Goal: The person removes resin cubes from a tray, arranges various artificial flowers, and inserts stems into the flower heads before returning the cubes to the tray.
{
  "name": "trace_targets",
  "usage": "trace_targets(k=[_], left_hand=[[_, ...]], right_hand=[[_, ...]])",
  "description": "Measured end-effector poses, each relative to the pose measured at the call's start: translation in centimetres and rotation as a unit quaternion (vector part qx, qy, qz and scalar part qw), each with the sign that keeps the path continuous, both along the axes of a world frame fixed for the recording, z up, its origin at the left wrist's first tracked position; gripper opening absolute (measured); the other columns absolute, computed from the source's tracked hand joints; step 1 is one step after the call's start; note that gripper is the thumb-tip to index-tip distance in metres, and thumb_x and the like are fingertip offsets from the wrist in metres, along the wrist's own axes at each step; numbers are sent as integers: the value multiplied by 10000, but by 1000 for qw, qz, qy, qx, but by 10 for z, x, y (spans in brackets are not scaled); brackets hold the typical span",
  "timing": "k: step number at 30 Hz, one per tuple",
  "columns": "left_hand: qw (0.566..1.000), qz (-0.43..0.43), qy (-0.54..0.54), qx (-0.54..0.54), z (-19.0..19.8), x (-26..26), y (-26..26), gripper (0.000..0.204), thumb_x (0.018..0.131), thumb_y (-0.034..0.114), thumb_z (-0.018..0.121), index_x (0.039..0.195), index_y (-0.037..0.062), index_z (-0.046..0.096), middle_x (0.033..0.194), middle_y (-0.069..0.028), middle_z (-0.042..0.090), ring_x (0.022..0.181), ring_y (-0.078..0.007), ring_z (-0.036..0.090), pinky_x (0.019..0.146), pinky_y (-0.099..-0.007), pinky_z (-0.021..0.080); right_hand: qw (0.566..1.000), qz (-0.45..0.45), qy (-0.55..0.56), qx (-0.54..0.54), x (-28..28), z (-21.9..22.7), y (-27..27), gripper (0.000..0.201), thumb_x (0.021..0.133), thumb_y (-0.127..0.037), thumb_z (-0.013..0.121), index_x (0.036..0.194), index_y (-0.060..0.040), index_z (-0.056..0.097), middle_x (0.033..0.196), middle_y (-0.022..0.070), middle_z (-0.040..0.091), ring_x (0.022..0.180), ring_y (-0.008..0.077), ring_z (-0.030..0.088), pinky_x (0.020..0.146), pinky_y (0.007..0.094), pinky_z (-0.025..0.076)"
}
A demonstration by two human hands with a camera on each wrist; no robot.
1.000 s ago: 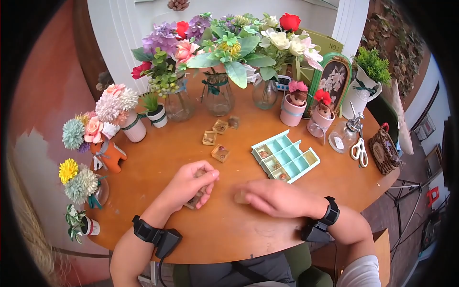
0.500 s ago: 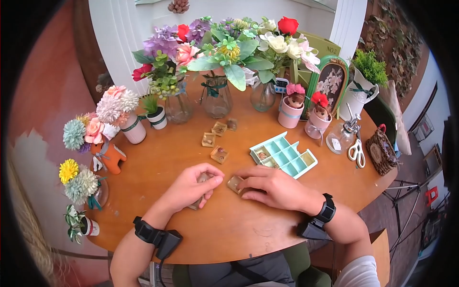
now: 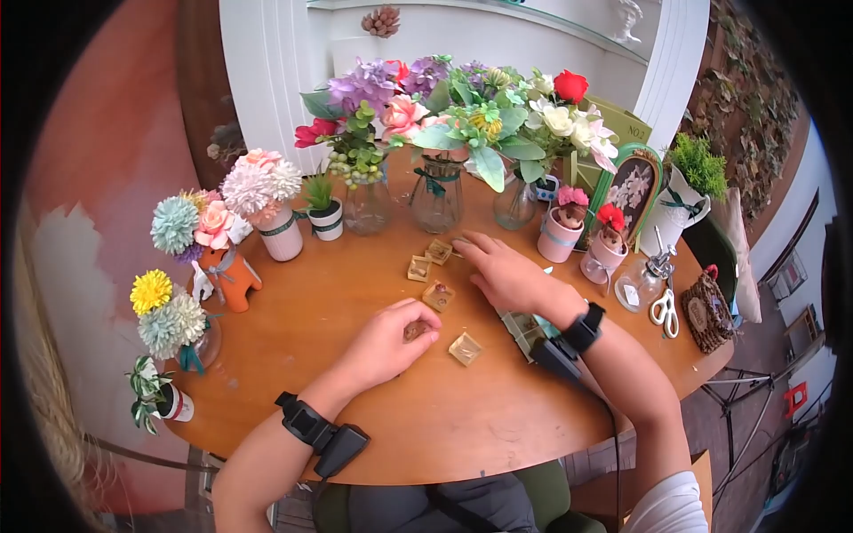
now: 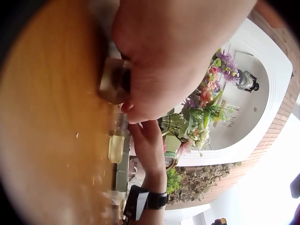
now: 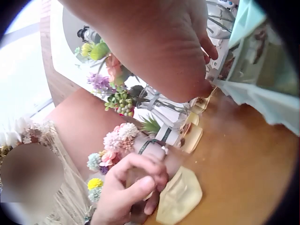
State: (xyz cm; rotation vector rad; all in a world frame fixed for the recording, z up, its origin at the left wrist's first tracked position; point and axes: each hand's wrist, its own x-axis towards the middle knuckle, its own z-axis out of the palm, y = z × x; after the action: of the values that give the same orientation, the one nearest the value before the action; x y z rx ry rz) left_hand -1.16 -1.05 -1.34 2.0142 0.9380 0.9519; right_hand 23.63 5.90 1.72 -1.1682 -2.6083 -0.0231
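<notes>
My left hand [image 3: 391, 342] curls around a small clear plastic box [image 4: 115, 79] low over the wooden table, its fingers covering much of it. Farther back, my right hand [image 3: 511, 280] reaches out with extended fingers; the fingertips are right by the farthest of the small boxes [image 3: 437, 251], and what lies under them is hidden. Another small box [image 3: 418, 267] and one with a reddish item inside [image 3: 438, 295] sit close by. Between the hands and the near edge lies a single clear box [image 3: 465, 349]. The mint compartment tray [image 5: 253, 101] is mostly covered by my right forearm in the head view.
Glass vases of flowers [image 3: 435, 209] line the back of the table. At right stand two pink doll pots [image 3: 558, 235], a glass spray bottle [image 3: 638, 289], white scissors [image 3: 664, 313] and a woven basket [image 3: 708, 311]. An orange animal-shaped planter [image 3: 233, 280] stands left.
My right hand has let go of a small clear box on the table and moved away toward the back boxes, over the tray. My left hand keeps its hold. The head view has shifted.
</notes>
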Motion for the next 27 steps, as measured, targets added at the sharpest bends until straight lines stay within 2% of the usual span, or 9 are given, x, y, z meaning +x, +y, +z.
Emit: trace_targets(k=[2, 5, 10, 13, 14, 15, 19, 23, 27], left_hand=[[992, -27, 51, 109, 1, -3, 2, 93, 896, 74, 668, 965, 18, 644, 932, -76, 621, 853, -201, 616, 738, -325, 509], [993, -32, 60, 91, 1, -6, 1, 80, 875, 46, 662, 951, 25, 652, 949, -83, 614, 990, -267, 567, 878, -360, 464], [984, 14, 86, 153, -4, -7, 1, 110, 854, 41, 670, 963, 34, 652, 1013, -84, 589, 969, -274, 558, 896, -357, 464], [979, 58, 104, 166, -7, -12, 3, 143, 838, 5, 642, 979, 32, 643, 1059, -103, 568, 969, -280, 562, 895, -364, 467], [980, 71, 107, 153, -7, -14, 4, 167, 831, -20, 617, 990, 29, 637, 1082, -114, 558, 981, -285, 565, 891, -366, 471], [980, 70, 105, 155, -7, -15, 5, 167, 831, -20, 617, 990, 29, 637, 1082, -114, 558, 981, -285, 565, 891, -366, 471], [984, 88, 90, 122, -7, -16, 8, 264, 797, -70, 556, 1042, 16, 607, 1101, -130, 551, 1035, -322, 572, 879, -383, 486], [983, 101, 102, 111, 0, -14, 6, 330, 793, -51, 599, 1116, 17, 581, 1122, -148, 548, 1074, -328, 571, 920, -381, 473], [987, 115, 76, 77, 5, -12, 6, 401, 783, -28, 663, 1167, 19, 557, 1127, -142, 544, 1071, -318, 575, 943, -364, 461]], right_hand=[[1000, 0, 5, -29, -8, 0, 19, 593, 872, -90, 662, 1408, -16, 418, 1413, 223, 455, 1286, 403, 462, 1057, 432, 428], [997, -31, -17, -64, -14, 9, 20, 525, 863, -104, 680, 1337, -2, 481, 1390, 208, 475, 1230, 390, 505, 1024, 420, 453], [991, -47, -3, -125, 0, 9, 14, 424, 861, -125, 699, 1232, 10, 545, 1270, 169, 565, 1072, 351, 608, 935, 389, 506], [983, -43, 106, -145, 11, 8, 6, 365, 947, -140, 628, 1262, 17, 529, 1174, 153, 622, 1044, 295, 643, 902, 355, 534], [917, -46, 299, -259, 17, 8, -1, 338, 989, -145, 568, 1275, 28, 516, 1148, 150, 633, 1043, 271, 648, 897, 343, 542], [801, -47, 477, -359, 22, 10, -9, 319, 1030, -149, 509, 1287, 39, 503, 1122, 147, 645, 1042, 247, 653, 893, 331, 550], [742, -12, 529, -411, 42, 14, -41, 355, 1068, -157, 421, 1338, 71, 447, 1140, 155, 637, 1035, 218, 665, 903, 304, 562], [819, -57, 434, -371, 74, 11, -56, 311, 1072, -180, 421, 1295, 21, 499, 1038, 87, 634, 888, 148, 673, 774, 261, 557], [868, -195, 392, -235, 105, 25, -63, 258, 1041, -164, 459, 1210, -9, 578, 877, 35, 620, 631, 79, 533, 578, 237, 459]])
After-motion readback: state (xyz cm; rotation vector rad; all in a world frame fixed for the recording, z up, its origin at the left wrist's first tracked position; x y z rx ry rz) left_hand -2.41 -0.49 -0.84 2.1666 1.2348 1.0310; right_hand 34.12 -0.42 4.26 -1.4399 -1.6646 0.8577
